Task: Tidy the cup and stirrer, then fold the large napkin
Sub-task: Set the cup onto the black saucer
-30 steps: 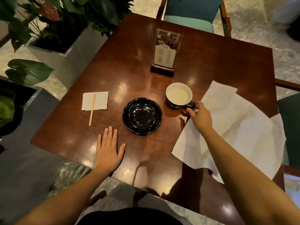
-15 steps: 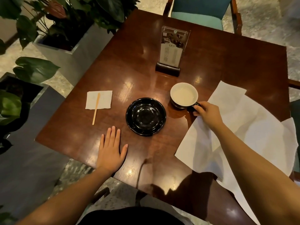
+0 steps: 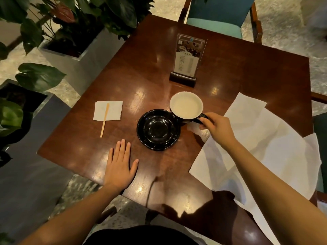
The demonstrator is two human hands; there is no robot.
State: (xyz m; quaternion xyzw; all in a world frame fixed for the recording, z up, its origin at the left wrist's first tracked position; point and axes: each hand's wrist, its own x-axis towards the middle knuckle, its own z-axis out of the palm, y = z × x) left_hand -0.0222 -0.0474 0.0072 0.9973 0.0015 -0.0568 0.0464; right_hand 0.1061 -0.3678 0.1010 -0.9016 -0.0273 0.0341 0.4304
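A black cup (image 3: pixel 186 106) with a white inside is held by its handle in my right hand (image 3: pixel 218 129). It hangs over the far right rim of the black saucer (image 3: pixel 158 130). My left hand (image 3: pixel 120 163) lies flat on the wooden table (image 3: pixel 159 68), fingers spread, near the front edge left of the saucer. A wooden stirrer (image 3: pixel 104 117) rests half on a small white napkin (image 3: pixel 108 110) at the left. The large white napkin (image 3: pixel 265 147) lies unfolded and creased at the right, partly under my right forearm and hanging over the table's edge.
A clear menu stand (image 3: pixel 187 59) on a dark base stands behind the cup. A teal chair (image 3: pixel 217 23) is at the table's far side. Planters with large green leaves (image 3: pixel 58 32) line the left side.
My right hand closed on the cup's handle, lifted the cup off the table and carried it left to the saucer's rim. My left hand stayed flat.
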